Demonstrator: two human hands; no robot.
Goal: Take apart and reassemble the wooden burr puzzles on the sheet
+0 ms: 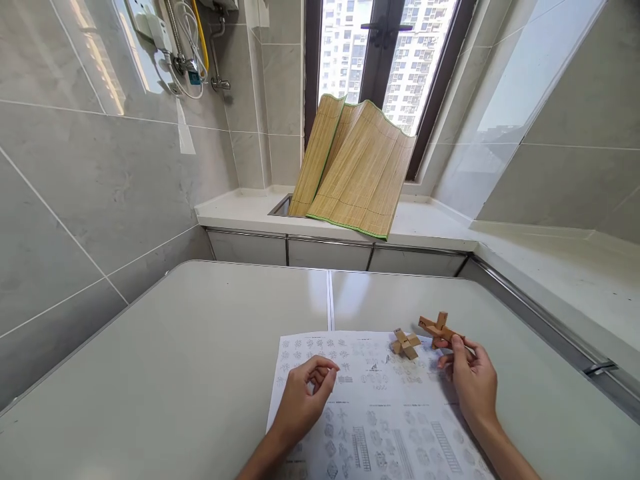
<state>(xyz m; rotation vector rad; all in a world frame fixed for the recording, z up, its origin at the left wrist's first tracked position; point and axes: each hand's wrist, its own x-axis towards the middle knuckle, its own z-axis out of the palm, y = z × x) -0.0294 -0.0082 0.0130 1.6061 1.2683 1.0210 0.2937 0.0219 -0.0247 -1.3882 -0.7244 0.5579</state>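
Note:
My right hand (473, 380) holds a wooden interlocking puzzle piece (440, 327) between thumb and fingers, just above the right side of a printed sheet. Its bars cross one another, one long and one short. Left of it, a lighter wooden burr puzzle (405, 344) of several crossed bars rests on the upper right of the sheet. The printed sheet (357, 393) carries rows of small puzzle drawings and lies flat on the table. Over the sheet's left part hovers my left hand (310, 387), fingers curled in and thumb close to the index fingertip, with nothing visible in it.
A pale table (165, 373) with a seam spreads around the sheet. Behind it runs a white counter (240, 207), where a folded bamboo mat (365, 167) leans before the window (383, 47). Pipes and cables (187, 60) hang on the left tiled wall.

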